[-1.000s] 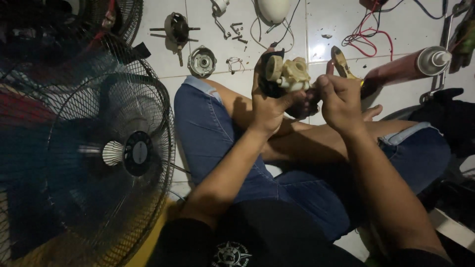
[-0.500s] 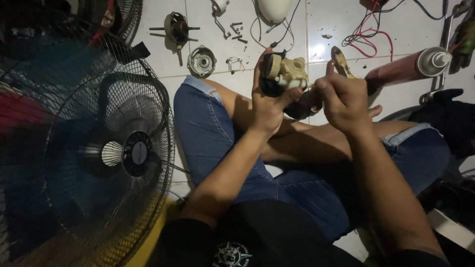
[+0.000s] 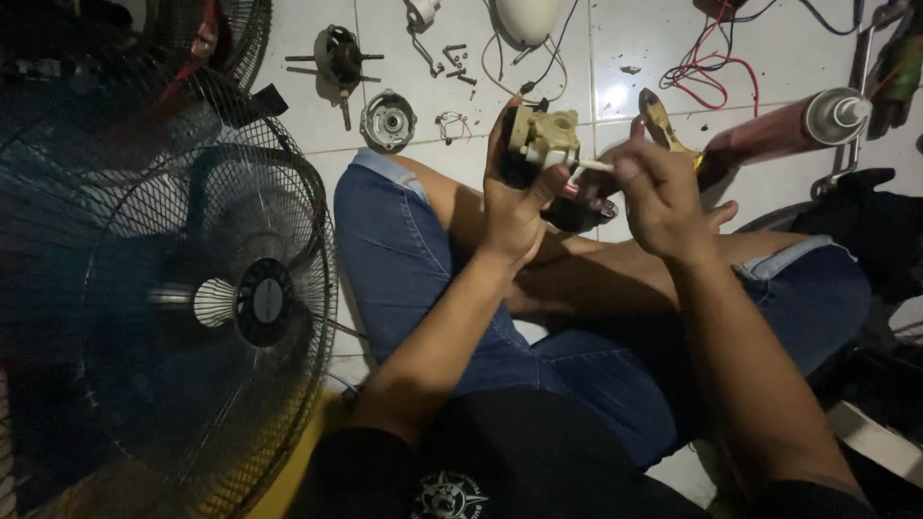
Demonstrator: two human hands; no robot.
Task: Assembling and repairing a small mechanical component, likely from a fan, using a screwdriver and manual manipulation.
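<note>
The left hand [image 3: 514, 207] is clamped around a fan motor with a beige gearbox [image 3: 544, 139], held above the crossed legs. At its 3 o'clock the right hand [image 3: 663, 197] pinches a thin white stick [image 3: 594, 165] whose tip touches the gearbox. At 11 o'clock on the tiled floor [image 3: 625, 58] lie a round motor cover [image 3: 388, 121] and loose screws [image 3: 456, 60]; at 2 o'clock, a spray can [image 3: 784, 133]. A caged fan [image 3: 207, 298] stands at 9 o'clock.

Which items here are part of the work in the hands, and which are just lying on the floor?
In hand:
- left hand grips the beige motor part
- right hand pinches a small white piece against it

Lying about:
- round metal housing
- rotor with shaft
- loose screws
- red wires
- spray can
- standing fan
</note>
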